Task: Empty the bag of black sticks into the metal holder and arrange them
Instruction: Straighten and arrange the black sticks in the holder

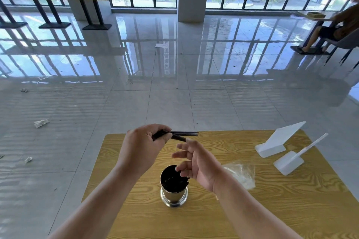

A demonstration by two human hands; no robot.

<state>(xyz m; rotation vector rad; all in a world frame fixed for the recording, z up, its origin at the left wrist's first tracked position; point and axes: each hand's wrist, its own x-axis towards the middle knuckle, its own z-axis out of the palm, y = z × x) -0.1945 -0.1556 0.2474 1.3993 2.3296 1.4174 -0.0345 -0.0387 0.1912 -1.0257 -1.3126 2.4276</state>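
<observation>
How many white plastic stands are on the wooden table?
2. The larger stand is far right; the smaller stand sits just nearer the camera. None seems hidden.

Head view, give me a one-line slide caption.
Mid-task: left hand grips a few sticks, right hand open over the stick-filled holder.

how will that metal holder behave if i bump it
The metal holder probably resists tipping: its base flares wider than the tube. Being tall and packed with black sticks, a hard knock near the rim could still topple it. Its shiny wall likely feels slick, and it may slide on the smooth table.
</observation>
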